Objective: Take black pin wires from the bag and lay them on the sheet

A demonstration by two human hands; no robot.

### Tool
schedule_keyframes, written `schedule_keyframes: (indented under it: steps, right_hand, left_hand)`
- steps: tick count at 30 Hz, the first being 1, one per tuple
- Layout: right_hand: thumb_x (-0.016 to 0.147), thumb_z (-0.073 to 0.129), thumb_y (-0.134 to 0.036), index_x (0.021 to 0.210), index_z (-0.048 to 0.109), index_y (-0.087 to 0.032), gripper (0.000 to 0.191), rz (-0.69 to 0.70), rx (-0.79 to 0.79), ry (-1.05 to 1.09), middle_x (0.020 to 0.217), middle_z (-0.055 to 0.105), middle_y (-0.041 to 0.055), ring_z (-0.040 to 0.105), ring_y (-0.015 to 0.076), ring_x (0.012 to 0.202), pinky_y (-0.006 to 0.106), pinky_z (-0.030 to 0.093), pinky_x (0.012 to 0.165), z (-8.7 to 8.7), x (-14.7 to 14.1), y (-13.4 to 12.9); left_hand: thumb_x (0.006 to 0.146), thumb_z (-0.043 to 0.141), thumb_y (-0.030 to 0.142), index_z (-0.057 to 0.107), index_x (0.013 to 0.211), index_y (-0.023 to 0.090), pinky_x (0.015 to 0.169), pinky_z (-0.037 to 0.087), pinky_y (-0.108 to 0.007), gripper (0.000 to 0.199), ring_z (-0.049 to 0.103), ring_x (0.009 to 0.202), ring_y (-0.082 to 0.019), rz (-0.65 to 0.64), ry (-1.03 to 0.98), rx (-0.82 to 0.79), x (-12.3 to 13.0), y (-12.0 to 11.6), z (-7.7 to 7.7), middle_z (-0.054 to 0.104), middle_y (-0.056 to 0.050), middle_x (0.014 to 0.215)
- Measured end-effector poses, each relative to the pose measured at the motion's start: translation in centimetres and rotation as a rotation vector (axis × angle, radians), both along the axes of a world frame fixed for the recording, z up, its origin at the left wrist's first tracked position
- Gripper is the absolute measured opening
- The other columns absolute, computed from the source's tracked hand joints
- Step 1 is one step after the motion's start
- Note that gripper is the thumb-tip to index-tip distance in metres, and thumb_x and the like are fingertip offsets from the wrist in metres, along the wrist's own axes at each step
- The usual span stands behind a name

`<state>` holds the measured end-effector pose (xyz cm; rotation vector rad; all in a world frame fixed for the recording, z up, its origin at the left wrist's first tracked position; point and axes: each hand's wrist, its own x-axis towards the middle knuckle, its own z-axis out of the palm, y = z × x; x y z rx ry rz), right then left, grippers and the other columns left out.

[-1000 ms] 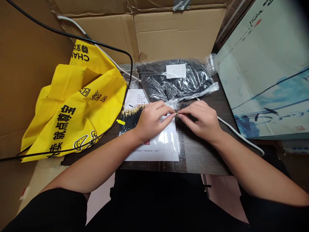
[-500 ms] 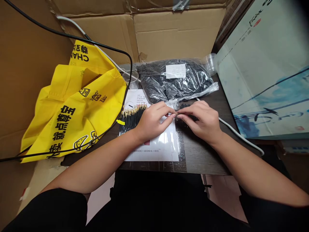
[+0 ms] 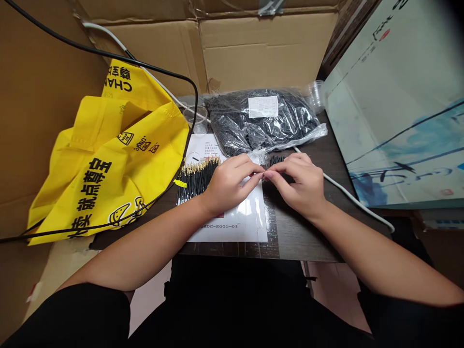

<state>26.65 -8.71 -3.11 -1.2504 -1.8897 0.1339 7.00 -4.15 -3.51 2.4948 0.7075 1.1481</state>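
Observation:
My left hand (image 3: 234, 183) and my right hand (image 3: 299, 183) meet at the fingertips over the right edge of a printed sheet (image 3: 250, 220). Each hand is closed in a pinch; what lies between the fingers is too small to make out. Beside my left hand, on the sheet, lies a bundle of black wires with gold-coloured ends (image 3: 197, 178), with a yellow tag (image 3: 180, 183) at its left. Small black pieces (image 3: 277, 159) show just behind my right hand, partly hidden by it.
A clear plastic bag of black items (image 3: 268, 128) lies behind the hands, between two clear cups (image 3: 197, 121). A yellow bag (image 3: 108, 154) and black cable are at left. A white cable (image 3: 357, 200) and a large pale painted box (image 3: 402, 125) stand at right.
My right hand has shifted slightly left, so the fingertips of both hands are closer together. The thin piece seen between them before is now hidden.

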Motion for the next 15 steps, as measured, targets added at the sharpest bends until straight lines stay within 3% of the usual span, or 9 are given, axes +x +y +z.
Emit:
schedule_keyframes:
  steps: [15]
  right_hand:
    - [0.09, 0.066, -0.023, 0.067, 0.065, -0.022, 0.023, 0.065, 0.038, 0.059, 0.054, 0.064, -0.006, 0.052, 0.0103, 0.051, 0.038, 0.047, 0.084, -0.27, -0.09, 0.02]
  left_hand:
    - [0.094, 0.057, 0.019, 0.069, 0.095, 0.015, 0.07, 0.048, -0.025, 0.012, 0.057, 0.076, -0.011, -0.015, -0.002, 0.088, 0.16, -0.22, 0.05, 0.062, -0.003, 0.08]
